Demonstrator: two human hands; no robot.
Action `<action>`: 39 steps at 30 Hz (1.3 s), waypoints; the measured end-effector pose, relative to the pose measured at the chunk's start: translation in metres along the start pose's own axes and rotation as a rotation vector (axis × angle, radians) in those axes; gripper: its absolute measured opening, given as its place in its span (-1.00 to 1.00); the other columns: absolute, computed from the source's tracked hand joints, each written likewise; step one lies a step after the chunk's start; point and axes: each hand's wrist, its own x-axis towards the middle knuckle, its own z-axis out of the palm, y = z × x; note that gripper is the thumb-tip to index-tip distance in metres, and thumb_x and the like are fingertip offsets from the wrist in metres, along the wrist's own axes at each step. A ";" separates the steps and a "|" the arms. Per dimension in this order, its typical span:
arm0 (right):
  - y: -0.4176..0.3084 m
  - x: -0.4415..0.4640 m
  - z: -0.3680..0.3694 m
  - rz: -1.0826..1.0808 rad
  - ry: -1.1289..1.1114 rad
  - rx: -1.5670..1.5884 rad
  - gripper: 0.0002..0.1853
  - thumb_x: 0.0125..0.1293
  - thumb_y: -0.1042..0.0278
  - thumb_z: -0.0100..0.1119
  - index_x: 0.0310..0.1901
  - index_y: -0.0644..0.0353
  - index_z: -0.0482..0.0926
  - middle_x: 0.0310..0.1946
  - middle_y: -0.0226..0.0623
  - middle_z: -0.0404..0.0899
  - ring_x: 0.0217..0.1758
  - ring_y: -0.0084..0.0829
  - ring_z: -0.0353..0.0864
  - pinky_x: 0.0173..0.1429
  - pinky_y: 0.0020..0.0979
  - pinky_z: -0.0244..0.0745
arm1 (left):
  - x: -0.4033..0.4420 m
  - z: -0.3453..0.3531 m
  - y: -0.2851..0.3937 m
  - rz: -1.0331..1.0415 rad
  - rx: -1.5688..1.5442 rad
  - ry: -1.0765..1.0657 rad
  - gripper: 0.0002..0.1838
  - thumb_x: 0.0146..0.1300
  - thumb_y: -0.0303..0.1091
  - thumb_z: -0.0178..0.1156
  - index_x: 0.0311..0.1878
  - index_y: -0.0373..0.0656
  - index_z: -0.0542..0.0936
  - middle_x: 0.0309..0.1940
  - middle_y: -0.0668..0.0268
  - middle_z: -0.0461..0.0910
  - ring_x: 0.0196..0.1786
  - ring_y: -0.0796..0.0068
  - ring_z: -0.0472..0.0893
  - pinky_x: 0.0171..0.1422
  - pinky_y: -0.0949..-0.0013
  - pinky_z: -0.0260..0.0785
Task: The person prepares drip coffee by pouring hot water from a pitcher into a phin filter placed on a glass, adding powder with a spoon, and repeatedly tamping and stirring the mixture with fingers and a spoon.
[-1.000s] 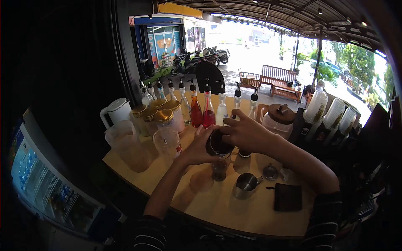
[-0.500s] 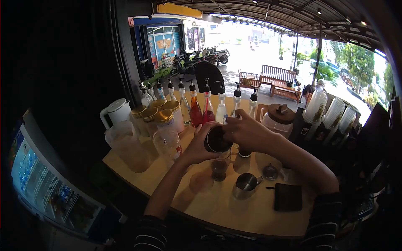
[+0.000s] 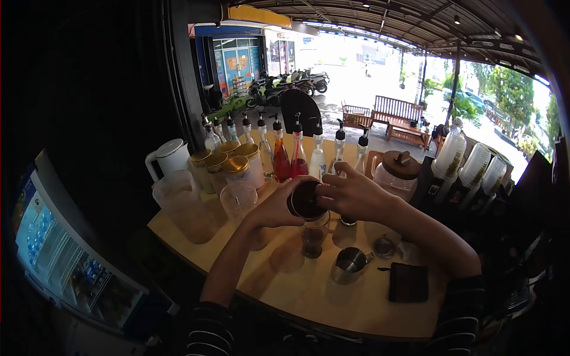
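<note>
My left hand (image 3: pixel 276 204) is wrapped around a dark round cup (image 3: pixel 307 199), its mouth tilted toward me. At the cup's right rim, my right hand (image 3: pixel 356 193) has its fingers bent and drawn together, the tips reaching into the opening. Whatever they pinch is hidden. Directly below the cup stands a clear glass (image 3: pixel 312 240) with something dark in it. A small metal pitcher (image 3: pixel 349 264) is on the table nearer to me, right of the glass.
Pump bottles (image 3: pixel 298 157) line the table's back. Gold-lidded jars (image 3: pixel 237 169), a clear pitcher (image 3: pixel 181 204) and a white kettle (image 3: pixel 168 157) stand left. On the right are a brown-lidded jar (image 3: pixel 396 172), a dark pouch (image 3: pixel 408 282) and stacked plastic cups (image 3: pixel 450 154).
The view has shifted slightly. Both hands stay at the dark cup, and the right hand's fingers have shifted a little at its rim.
</note>
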 end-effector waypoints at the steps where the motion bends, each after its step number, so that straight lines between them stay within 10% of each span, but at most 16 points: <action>1: 0.001 0.000 0.000 -0.001 0.000 0.001 -0.94 0.09 0.35 0.19 -0.38 0.04 0.61 -0.22 -0.51 0.52 0.06 -0.51 0.46 0.17 -0.28 0.28 | 0.000 0.000 0.003 0.002 -0.039 -0.019 0.02 -0.31 -0.42 0.42 0.37 -0.07 0.22 0.21 0.24 0.37 0.30 0.37 0.37 0.41 0.27 0.21; 18: 0.001 -0.003 0.002 0.025 0.106 -0.065 -0.98 0.03 0.34 0.19 -0.47 0.01 0.57 -0.31 -0.55 0.47 -0.01 -0.54 0.48 0.16 -0.37 0.30 | 0.008 -0.003 -0.001 0.040 -0.065 -0.069 0.00 -0.31 -0.39 0.51 0.33 -0.11 0.26 0.17 0.21 0.40 0.26 0.33 0.42 0.35 0.27 0.28; 32: 0.009 0.009 -0.001 -0.031 -0.011 -0.124 -0.95 0.04 0.34 0.21 -0.53 -0.01 0.61 -0.28 -0.56 0.57 0.04 -0.54 0.47 0.29 -0.31 0.22 | 0.006 0.001 -0.005 0.056 0.285 -0.049 0.11 -0.30 -0.18 0.49 0.41 -0.16 0.17 0.30 0.02 0.28 0.43 -0.01 0.18 0.52 0.05 -0.05; 39: 0.014 0.009 -0.004 0.071 -0.036 -0.054 -0.97 0.04 0.35 0.20 -0.51 -0.03 0.60 -0.32 -0.51 0.55 -0.01 -0.56 0.48 0.14 -0.36 0.28 | 0.003 0.004 -0.001 0.020 0.321 -0.015 0.09 -0.32 -0.24 0.51 0.40 -0.12 0.19 0.24 0.11 0.35 0.39 0.16 0.28 0.47 0.15 0.10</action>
